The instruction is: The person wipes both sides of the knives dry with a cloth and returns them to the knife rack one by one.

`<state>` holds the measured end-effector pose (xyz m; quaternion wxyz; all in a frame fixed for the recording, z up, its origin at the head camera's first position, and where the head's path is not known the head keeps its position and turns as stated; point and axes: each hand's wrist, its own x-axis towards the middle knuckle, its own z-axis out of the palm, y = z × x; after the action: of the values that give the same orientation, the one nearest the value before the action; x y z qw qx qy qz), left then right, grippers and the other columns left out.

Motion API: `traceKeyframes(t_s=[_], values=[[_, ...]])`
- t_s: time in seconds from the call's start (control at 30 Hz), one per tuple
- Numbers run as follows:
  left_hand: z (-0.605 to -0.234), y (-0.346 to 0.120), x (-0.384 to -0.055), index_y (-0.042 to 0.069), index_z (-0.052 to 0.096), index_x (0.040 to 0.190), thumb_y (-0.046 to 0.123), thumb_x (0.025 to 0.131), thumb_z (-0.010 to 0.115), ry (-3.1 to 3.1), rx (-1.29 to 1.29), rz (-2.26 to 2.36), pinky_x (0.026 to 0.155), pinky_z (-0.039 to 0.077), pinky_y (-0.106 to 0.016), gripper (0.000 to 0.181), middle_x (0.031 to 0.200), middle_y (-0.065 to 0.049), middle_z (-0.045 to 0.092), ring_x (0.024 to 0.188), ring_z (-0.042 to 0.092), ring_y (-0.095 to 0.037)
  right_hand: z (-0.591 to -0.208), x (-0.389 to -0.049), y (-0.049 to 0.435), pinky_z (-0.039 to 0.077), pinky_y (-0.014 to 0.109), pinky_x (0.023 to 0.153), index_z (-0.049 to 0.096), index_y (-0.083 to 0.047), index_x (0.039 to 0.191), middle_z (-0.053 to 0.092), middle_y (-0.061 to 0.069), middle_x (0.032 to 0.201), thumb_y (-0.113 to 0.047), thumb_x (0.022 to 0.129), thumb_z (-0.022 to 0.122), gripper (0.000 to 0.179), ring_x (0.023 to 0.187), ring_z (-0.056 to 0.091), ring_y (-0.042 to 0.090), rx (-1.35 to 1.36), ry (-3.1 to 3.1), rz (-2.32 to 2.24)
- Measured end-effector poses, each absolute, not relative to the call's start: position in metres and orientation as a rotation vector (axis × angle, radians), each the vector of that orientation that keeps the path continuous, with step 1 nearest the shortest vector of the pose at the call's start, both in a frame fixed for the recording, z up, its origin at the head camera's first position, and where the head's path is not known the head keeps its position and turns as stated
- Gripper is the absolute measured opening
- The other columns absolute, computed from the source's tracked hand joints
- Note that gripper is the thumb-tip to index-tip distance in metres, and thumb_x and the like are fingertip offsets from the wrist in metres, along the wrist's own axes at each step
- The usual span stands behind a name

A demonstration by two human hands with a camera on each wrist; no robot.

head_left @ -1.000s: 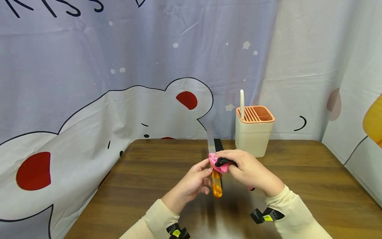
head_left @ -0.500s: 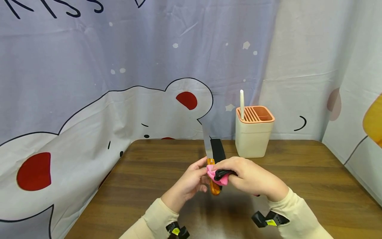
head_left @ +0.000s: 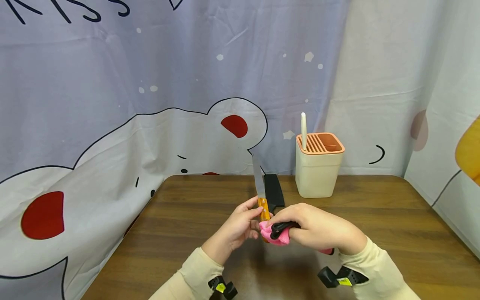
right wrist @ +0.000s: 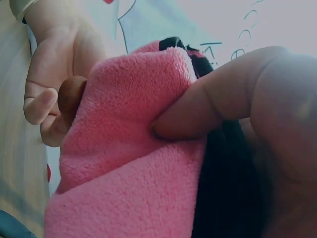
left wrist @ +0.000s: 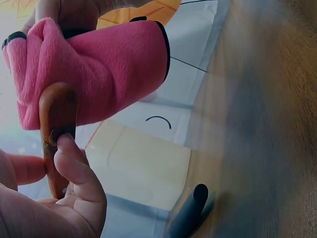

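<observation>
A knife with a shiny blade [head_left: 258,177] and an orange-brown handle [head_left: 263,206] stands raised over the table, blade pointing away. My left hand [head_left: 240,223] pinches the handle between thumb and fingers. In my right hand [head_left: 318,227] is a folded pink cloth [head_left: 275,235] with black edging, which my thumb and fingers grip. The cloth lies against the butt end of the handle, as the left wrist view shows too. Just beyond, a black cleaver [head_left: 274,191] lies on the table, its handle largely hidden behind the hands.
At the back right of the wooden table [head_left: 180,216] stands a cream knife block [head_left: 318,175] with an orange slotted top. A white-handled tool [head_left: 303,131] sticks up from a slot. A printed curtain [head_left: 168,62] hangs behind the table.
My right hand has slid the pink cloth down the knife handle toward its butt, baring the upper handle. The knife has tilted slightly left, and more of the black cleaver shows.
</observation>
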<state>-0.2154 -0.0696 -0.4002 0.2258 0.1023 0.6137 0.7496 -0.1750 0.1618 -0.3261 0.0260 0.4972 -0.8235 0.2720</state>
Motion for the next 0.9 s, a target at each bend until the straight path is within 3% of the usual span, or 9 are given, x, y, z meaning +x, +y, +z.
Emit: traceKeyframes(t_s=[0.13, 0.27, 0.47, 0.67, 0.9], values=[[-0.402, -0.071, -0.217, 0.016, 0.032, 0.161, 0.02, 0.108, 0.05, 1.688, 0.308, 2.058, 0.047, 0.051, -0.017, 0.056, 0.104, 0.001, 0.076, 0.058, 0.061, -0.005, -0.325, -0.175, 0.163, 0.057, 0.022, 0.088, 0.074, -0.024, 0.121, 0.073, -0.015, 0.109, 0.008, 0.082, 0.057, 0.053, 0.094, 0.064, -0.001, 1.596, -2.517, 0.907], [-0.402, -0.07, -0.216, 0.016, 0.031, 0.161, 0.02, 0.108, 0.049, 1.678, 0.311, 2.064, 0.047, 0.051, -0.017, 0.056, 0.096, 0.004, 0.071, 0.058, 0.059, -0.005, -0.324, -0.178, 0.167, 0.057, 0.022, 0.087, 0.073, -0.024, 0.121, 0.073, -0.013, 0.107, 0.008, 0.085, 0.056, 0.052, 0.094, 0.066, 0.0, 1.592, -2.479, 0.979], [-0.403, -0.067, -0.213, 0.016, 0.027, 0.163, 0.019, 0.105, 0.052, 1.698, 0.308, 2.034, 0.047, 0.05, -0.017, 0.063, 0.086, 0.006, 0.065, 0.058, 0.057, -0.006, -0.328, -0.188, 0.169, 0.057, 0.024, 0.092, 0.073, -0.023, 0.124, 0.075, -0.011, 0.116, 0.005, 0.087, 0.057, 0.049, 0.1, 0.069, 0.003, 1.354, -2.444, 0.995], [-0.402, -0.068, -0.209, 0.021, 0.032, 0.162, 0.022, 0.109, 0.048, 1.688, 0.36, 2.009, 0.05, 0.053, -0.018, 0.056, 0.095, 0.008, 0.071, 0.062, 0.057, -0.007, -0.338, -0.196, 0.161, 0.059, 0.032, 0.089, 0.074, -0.024, 0.124, 0.075, -0.012, 0.115, 0.003, 0.085, 0.061, 0.049, 0.1, 0.069, 0.006, 1.114, -2.414, 0.866], [-0.4, -0.066, -0.207, 0.019, 0.033, 0.162, 0.02, 0.109, 0.045, 1.673, 0.376, 2.021, 0.048, 0.052, -0.018, 0.054, 0.092, 0.008, 0.07, 0.06, 0.058, -0.007, -0.34, -0.194, 0.154, 0.059, 0.034, 0.092, 0.073, -0.02, 0.128, 0.074, -0.012, 0.121, 0.004, 0.084, 0.062, 0.052, 0.107, 0.07, 0.007, 1.187, -2.414, 0.792]])
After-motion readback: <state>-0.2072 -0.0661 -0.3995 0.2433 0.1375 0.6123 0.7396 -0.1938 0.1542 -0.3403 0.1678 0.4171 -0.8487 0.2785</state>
